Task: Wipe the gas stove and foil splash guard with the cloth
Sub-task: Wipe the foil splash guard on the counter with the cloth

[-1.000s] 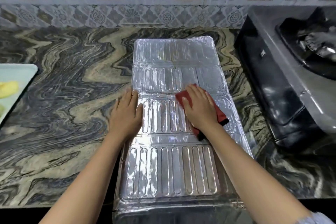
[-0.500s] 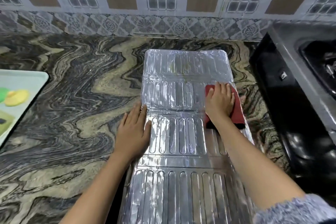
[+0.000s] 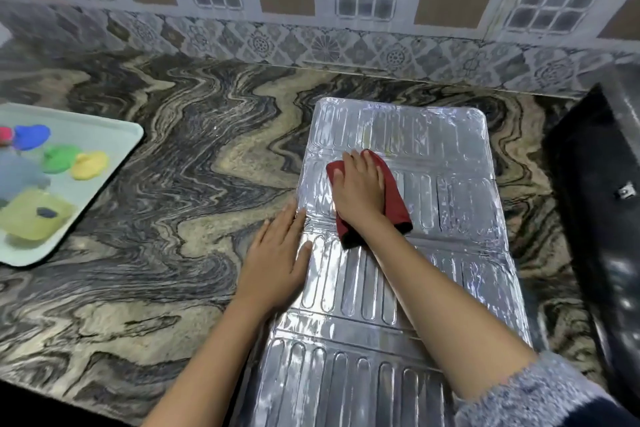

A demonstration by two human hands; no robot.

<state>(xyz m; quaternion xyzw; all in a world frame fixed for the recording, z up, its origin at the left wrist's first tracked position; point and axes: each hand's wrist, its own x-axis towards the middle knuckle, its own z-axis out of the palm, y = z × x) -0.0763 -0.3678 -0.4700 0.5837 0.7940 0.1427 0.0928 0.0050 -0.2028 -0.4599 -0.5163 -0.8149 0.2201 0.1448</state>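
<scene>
Both hands press flat: right hand (image 3: pixel 360 192) on cloth (image 3: pixel 393 196), left hand (image 3: pixel 277 260) beside.

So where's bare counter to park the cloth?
Widest bare patch: counter between tray and foil guard. Also the strip behind the guard, below the wall tiles. Tight beside the stove.

The marbled stone counter (image 3: pixel 173 218) carries a pale tray (image 3: pixel 114 163), the flat foil splash guard (image 3: pixel 450 218) and the black gas stove (image 3: pixel 595 218).
</scene>
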